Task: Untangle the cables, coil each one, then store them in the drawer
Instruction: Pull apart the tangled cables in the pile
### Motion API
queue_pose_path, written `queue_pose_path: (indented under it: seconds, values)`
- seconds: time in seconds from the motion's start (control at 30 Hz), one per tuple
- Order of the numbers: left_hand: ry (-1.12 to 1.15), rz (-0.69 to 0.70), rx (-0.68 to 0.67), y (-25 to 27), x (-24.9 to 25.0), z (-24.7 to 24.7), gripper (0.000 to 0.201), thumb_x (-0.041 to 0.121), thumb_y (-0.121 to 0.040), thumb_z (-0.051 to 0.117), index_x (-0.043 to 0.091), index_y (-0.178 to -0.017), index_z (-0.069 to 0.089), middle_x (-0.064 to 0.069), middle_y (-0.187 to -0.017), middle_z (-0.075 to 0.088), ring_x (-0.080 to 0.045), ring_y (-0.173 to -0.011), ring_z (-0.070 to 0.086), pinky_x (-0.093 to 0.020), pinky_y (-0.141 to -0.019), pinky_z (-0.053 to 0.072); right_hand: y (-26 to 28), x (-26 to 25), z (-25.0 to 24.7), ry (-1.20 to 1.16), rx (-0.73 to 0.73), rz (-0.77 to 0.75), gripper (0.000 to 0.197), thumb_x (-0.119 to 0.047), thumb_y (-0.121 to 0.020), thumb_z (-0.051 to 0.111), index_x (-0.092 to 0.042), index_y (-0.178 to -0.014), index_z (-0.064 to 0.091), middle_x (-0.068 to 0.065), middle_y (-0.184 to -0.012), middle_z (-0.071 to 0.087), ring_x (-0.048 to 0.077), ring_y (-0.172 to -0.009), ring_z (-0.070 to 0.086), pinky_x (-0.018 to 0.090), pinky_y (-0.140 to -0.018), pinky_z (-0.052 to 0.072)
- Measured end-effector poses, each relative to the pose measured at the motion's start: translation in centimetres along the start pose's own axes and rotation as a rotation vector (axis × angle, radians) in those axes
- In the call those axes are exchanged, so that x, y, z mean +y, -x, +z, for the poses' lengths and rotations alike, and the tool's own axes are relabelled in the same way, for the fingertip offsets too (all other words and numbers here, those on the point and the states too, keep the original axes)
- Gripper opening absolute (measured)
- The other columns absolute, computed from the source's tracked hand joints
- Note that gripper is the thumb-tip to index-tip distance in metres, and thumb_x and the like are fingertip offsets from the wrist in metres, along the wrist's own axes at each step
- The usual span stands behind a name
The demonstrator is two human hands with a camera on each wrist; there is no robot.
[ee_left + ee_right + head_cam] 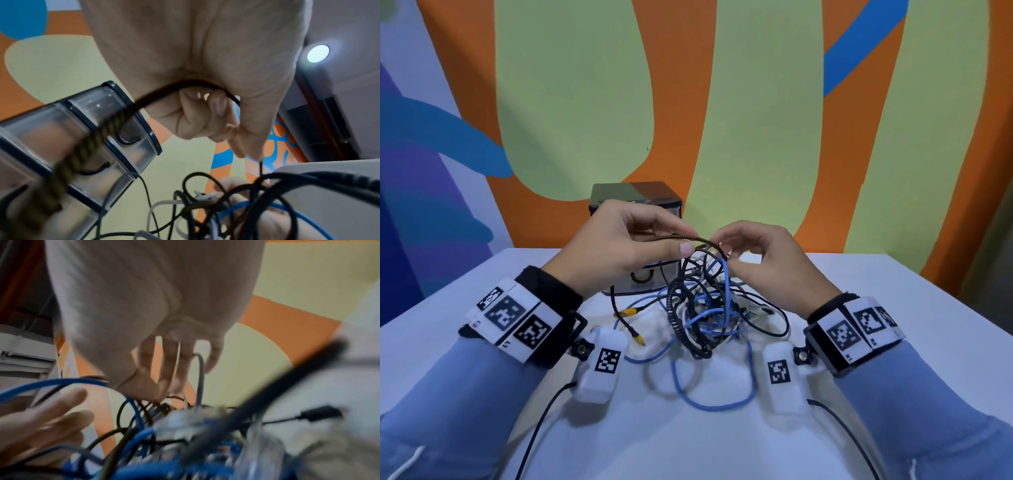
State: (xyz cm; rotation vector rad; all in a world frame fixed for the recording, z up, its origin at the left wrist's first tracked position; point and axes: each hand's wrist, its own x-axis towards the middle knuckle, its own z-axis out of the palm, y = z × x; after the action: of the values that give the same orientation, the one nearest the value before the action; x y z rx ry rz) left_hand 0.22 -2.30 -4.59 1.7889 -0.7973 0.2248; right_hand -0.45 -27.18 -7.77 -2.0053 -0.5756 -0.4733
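A tangle of cables (709, 308) lies on the white table (893, 308), part of it lifted off the surface between the two hands. In it are a blue cable (717, 404) whose long loop trails toward the near edge, several thin black cables, white ones, and a black-and-white patterned cable. A brown braided cable (688, 238) arches over the top of the heap. The left hand (619, 246) grips this braided cable, fingers curled round it with the thumb alongside; the left wrist view shows the cable (174, 91) passing under the curled fingers (197, 110) and running down, blurred, in front of the drawer unit (123, 129). The right hand (767, 260) has its fingers bent, their tips meeting the other end of the arch at the top of the tangle; in the right wrist view the fingers (170, 363) reach down among the strands, too blurred to tell which strand they pinch. Two yellow-tipped plugs (635, 323) lie on the table left of the heap. The small drawer unit (635, 202), with clear drawer fronts and a dark frame, stands at the far edge of the table, directly behind the left hand and largely hidden by it; a thin black cable hangs across its front. Behind is a wall (756, 102) painted orange, pale green and blue.
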Motion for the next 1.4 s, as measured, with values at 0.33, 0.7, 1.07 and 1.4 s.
queue_pose_path:
  seconds: [0.33, 0.7, 1.07, 1.4]
  values:
    - [0.1, -0.133, 0.042, -0.2, -0.1, 0.5, 0.031, 0.033, -0.094, 0.073, 0.004, -0.089, 0.08, -0.017, -0.069, 0.053, -0.018, -0.046, 0.037, -0.02, -0.043, 0.027, 0.2, -0.3, -0.3, -0.15, -0.061, 0.127, 0.029, -0.011, -0.08, 0.09, -0.011, -0.105, 0.075, 0.012, -0.08, 0.079, 0.02, -0.071, 0.07, 0.031, -0.073, 0.056]
    - [-0.339, -0.412, -0.316, 0.0, -2.3, 1.1, 0.015, 0.01, -0.102, 0.067, 0.009, -0.091, 0.077, 0.012, -0.052, 0.061, -0.006, -0.046, 0.049, -0.02, -0.046, 0.037, 0.6, 0.6, 0.8, -0.358, -0.04, 0.234, 0.03, 0.013, -0.08, 0.082, -0.004, -0.099, 0.067, 0.029, -0.09, 0.076, 0.03, -0.082, 0.073, 0.048, -0.089, 0.061]
    - [-0.198, -0.412, -0.263, -0.1, -2.7, 1.8, 0.011, 0.002, -0.1, 0.065, -0.006, -0.093, 0.069, -0.01, -0.069, 0.06, -0.008, -0.049, 0.049, -0.02, -0.045, 0.038, 0.5, 1.0, 1.5, -0.295, -0.065, 0.175, 0.029, 0.011, -0.085, 0.078, -0.005, -0.105, 0.066, 0.011, -0.09, 0.078, 0.022, -0.08, 0.073, 0.046, -0.085, 0.062]
    - [-0.008, -0.37, 0.146, -0.9, -2.6, 1.2, 0.017, 0.014, -0.107, 0.062, 0.001, -0.096, 0.062, -0.001, -0.064, 0.072, -0.009, -0.044, 0.047, -0.021, -0.042, 0.036, 0.4, -0.1, 0.9, -0.262, -0.156, 0.115, 0.058, 0.013, -0.092, 0.051, -0.024, -0.133, 0.068, 0.018, -0.122, 0.069, 0.027, -0.105, 0.07, 0.034, -0.085, 0.058]
